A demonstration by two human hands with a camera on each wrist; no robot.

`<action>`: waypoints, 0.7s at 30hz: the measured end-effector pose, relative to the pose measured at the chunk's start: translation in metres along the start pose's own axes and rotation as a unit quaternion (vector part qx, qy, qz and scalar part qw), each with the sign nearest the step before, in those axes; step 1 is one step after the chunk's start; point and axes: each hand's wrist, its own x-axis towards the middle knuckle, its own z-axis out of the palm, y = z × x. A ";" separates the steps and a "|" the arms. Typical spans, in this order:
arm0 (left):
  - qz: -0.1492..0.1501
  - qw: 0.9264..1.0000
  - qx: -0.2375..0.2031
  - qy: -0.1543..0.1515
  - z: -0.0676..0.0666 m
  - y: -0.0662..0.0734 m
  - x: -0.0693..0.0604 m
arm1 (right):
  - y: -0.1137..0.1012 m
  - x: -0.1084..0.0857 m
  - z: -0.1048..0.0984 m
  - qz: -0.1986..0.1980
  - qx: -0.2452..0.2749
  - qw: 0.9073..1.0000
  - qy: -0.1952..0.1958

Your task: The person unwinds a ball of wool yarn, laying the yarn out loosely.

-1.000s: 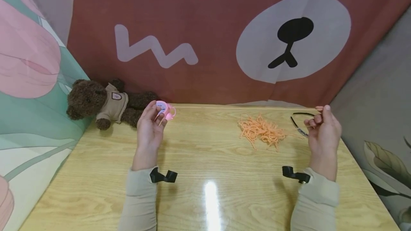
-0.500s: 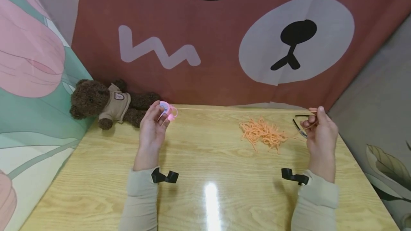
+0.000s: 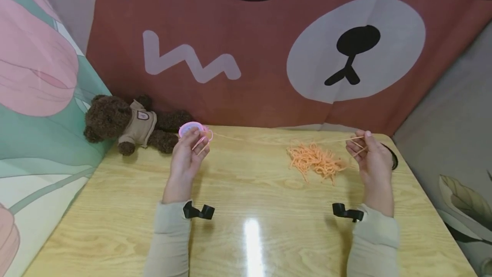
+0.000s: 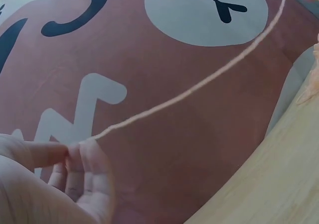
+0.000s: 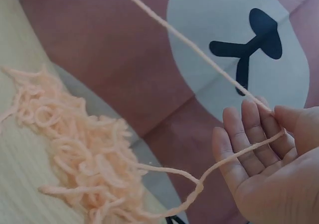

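Observation:
My left hand [image 3: 183, 161] pinches one end of an orange yarn strand [image 4: 194, 88] between thumb and fingertips, raised over the back of the table. Across from it, my right hand [image 3: 373, 166] pinches the same strand between thumb and index finger, its other fingers loosely bent. The strand sags slightly between the hands. From the right hand, the yarn crosses the palm and runs down to a tangled yarn pile [image 5: 92, 154], which lies on the table between the hands. Just behind the left fingers is a pink round clock [image 3: 191, 127], partly covered by them.
A brown teddy bear [image 3: 140, 125] in a beige shirt lies at the back left. A thin black curved band [image 3: 394, 158] is mostly hidden behind the right hand. The printed curtain [image 3: 261, 97] hangs along the wooden table's [image 3: 246, 191] back edge.
My right hand has moved left, and the strand has gone from taut to slack. My left hand has shifted slightly right, uncovering more of the clock's face. The yarn pile stays put.

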 end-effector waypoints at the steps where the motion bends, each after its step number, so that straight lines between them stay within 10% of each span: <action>1: -0.008 1.000 0.007 0.000 -0.001 -0.001 0.001 | 0.002 0.001 0.000 0.002 -0.008 1.000 0.000; 7: -0.041 0.999 0.035 0.002 -0.004 -0.006 0.005 | 0.010 0.005 0.000 0.006 -0.073 0.997 -0.001; 11: -0.009 0.991 0.133 0.023 -0.003 -0.012 0.005 | 0.013 0.005 0.000 0.001 -0.173 0.985 0.019; 18: 0.111 0.939 0.325 0.023 0.006 -0.027 0.004 | 0.012 0.003 -0.002 0.009 -0.381 0.924 0.039; 21: 0.164 0.898 0.409 0.011 0.008 -0.034 0.002 | 0.013 0.003 -0.003 0.003 -0.458 0.888 0.053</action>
